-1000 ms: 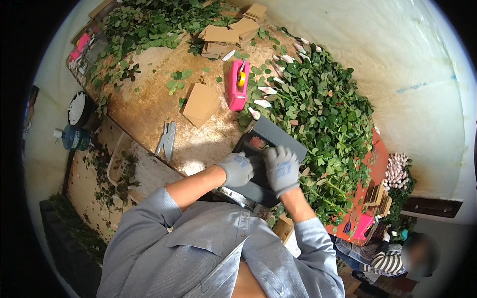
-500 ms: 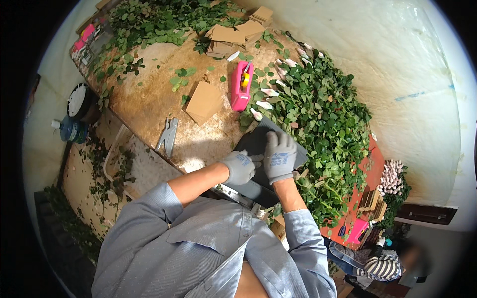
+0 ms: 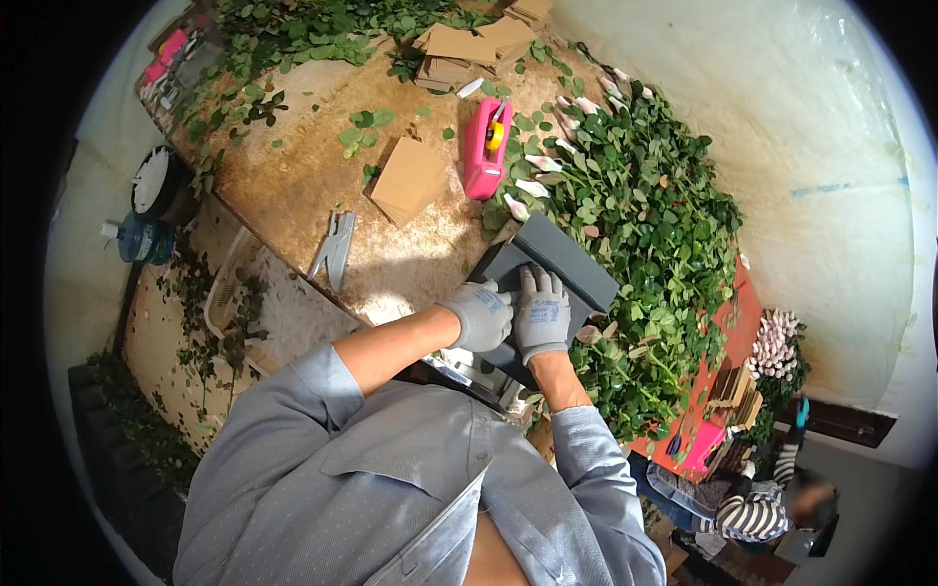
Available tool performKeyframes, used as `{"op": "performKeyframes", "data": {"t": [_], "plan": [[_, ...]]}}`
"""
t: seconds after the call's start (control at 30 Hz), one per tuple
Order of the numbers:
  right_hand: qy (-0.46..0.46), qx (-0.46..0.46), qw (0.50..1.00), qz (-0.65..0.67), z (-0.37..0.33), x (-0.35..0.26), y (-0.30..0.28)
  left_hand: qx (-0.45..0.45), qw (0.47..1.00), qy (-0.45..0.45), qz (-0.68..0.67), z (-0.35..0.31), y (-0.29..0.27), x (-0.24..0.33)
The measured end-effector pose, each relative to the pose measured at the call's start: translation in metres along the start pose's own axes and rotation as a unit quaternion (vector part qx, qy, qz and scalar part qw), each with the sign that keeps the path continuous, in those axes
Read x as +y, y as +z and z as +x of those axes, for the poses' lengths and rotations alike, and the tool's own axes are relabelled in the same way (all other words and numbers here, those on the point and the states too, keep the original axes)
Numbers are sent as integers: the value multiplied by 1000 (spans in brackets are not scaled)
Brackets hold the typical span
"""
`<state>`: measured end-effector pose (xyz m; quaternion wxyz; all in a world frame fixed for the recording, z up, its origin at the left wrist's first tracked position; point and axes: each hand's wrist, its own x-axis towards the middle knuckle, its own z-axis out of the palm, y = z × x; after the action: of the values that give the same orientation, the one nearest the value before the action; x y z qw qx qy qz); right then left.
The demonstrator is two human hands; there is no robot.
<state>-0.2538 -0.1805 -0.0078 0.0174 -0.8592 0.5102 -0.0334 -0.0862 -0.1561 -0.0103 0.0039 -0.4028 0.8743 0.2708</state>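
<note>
At the table's [image 3: 278, 176] near edge lies one dark grey case [image 3: 508, 266], its single raised bar [image 3: 575, 262] facing away from the wearer, the bar's long axis slanting from far left to near right. Two grey-gloved hands rest on it: the right hand [image 3: 543, 317] with fingers straight and flat; the left hand [image 3: 481, 315] beside it, though whether its fingers grip cannot be told. Farther out: one pink tape dispenser [image 3: 483, 181], one small cardboard stack [image 3: 410, 178], one grey stapler [image 3: 337, 254] by the table's left edge, and one leafy rose pile [image 3: 655, 215] along the right.
</note>
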Motion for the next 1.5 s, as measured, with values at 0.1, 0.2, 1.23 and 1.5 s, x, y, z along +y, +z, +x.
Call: {"op": "performKeyframes", "data": {"t": [0.1,0.2,1.23,1.5], "plan": [[5,-3,1000,9,-4,1,8,-8,1000,-3,-9,-2,-1,2],[19,-36,999,33,1,0,0,45,999,-2,-31,0,13,-2],[19,-51,998,-22,11,-6,3,245,834,-493,-36,-177,9,-156],[16,-26,999,-16,14,-10,2,269,832,-485,2,-181,50,-153]]}}
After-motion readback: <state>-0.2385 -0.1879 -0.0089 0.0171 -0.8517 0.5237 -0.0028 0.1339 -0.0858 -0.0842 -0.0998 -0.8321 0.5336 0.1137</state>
